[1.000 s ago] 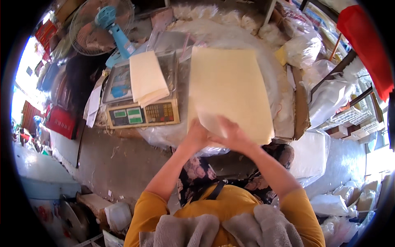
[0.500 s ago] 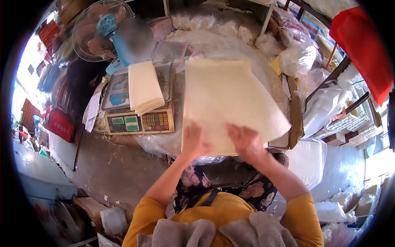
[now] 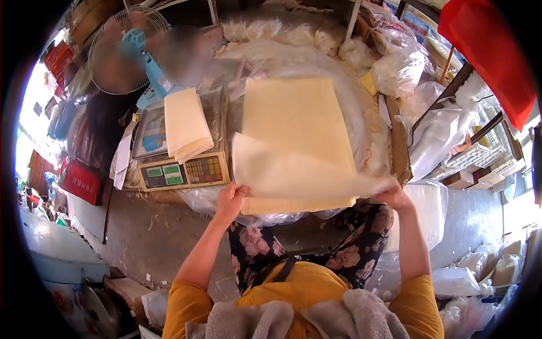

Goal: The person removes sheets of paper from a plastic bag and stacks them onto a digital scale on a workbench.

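Note:
A thin cream sheet (image 3: 293, 174) stretches between my two hands, its near part lifted and blurred by motion. My left hand (image 3: 230, 199) pinches its near left corner. At the opposite corner, my right hand (image 3: 395, 195) is closed on the edge. Beneath it lies a flat stack of pale yellow sheets (image 3: 291, 107), whose near edge shows below the lifted sheet. To the left, a folded cream bundle (image 3: 188, 124) rests on the metal pan of a weighing scale (image 3: 183, 172) with green displays and a keypad.
Clear plastic (image 3: 361, 118) covers the work surface around the stack. A fan (image 3: 135, 45) stands at the back left. Plastic bags (image 3: 401, 70) crowd the right side beside a cardboard edge (image 3: 400, 147). A red sheet (image 3: 491, 51) hangs at the upper right.
My hands have moved apart, the left leftward and the right to the right. The top sheet, which lay over the stack, is now drawn toward me and held up at both near corners.

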{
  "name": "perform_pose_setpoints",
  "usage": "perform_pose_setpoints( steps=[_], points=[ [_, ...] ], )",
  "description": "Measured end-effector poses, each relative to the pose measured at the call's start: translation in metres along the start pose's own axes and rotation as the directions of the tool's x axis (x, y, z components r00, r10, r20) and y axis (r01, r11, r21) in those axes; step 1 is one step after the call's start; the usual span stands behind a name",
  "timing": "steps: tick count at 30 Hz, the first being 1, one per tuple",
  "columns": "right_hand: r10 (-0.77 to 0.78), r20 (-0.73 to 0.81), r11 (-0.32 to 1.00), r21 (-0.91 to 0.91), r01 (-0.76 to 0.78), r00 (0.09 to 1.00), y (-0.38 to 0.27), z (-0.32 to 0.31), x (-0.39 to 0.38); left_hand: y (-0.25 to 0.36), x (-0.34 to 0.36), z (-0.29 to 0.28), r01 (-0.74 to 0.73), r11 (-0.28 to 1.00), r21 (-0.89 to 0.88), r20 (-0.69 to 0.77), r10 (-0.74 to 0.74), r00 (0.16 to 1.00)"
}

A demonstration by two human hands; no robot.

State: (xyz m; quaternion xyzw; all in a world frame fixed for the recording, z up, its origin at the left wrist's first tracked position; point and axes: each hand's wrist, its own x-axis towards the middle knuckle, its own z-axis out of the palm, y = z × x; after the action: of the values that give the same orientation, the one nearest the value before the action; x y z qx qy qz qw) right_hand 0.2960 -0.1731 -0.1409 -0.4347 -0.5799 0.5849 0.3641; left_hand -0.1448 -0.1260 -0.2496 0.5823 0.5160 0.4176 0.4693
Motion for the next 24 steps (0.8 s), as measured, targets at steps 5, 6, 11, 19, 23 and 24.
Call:
perform_pose_setpoints(
  steps=[5,6,11,19,23,24],
  points=[
    [0.121,-0.417,0.944,-0.232,-0.234,0.901,0.081,0.012,0.056,0.029,0.026,0.01,0.154,0.904,0.398,-0.188,-0.084,0.979],
    [0.057,-0.499,0.964,-0.199,-0.178,0.865,0.11,0.006,0.074,0.025,0.031,0.017,0.143,0.903,0.404,-0.18,-0.074,0.981],
    [-0.071,-0.617,0.869,-0.424,-0.255,0.784,0.106,0.024,0.105,0.033,0.035,0.045,-0.315,0.41,0.856,0.131,0.417,0.899],
    [-0.409,-0.224,0.053,-0.974,-0.222,0.885,0.082,0.078,0.105,-0.005,0.025,0.066,-0.36,0.361,0.86,0.275,0.266,0.924],
    [-0.317,-0.181,0.101,-0.982,-0.157,0.931,0.114,0.089,0.108,0.007,0.031,0.056,-0.416,0.253,0.874,0.347,0.275,0.896],
    [-0.323,-0.186,0.101,-0.982,-0.162,0.928,0.115,0.085,0.108,0.005,0.035,0.046,-0.421,0.248,0.872,0.352,0.281,0.893]
  ],
)
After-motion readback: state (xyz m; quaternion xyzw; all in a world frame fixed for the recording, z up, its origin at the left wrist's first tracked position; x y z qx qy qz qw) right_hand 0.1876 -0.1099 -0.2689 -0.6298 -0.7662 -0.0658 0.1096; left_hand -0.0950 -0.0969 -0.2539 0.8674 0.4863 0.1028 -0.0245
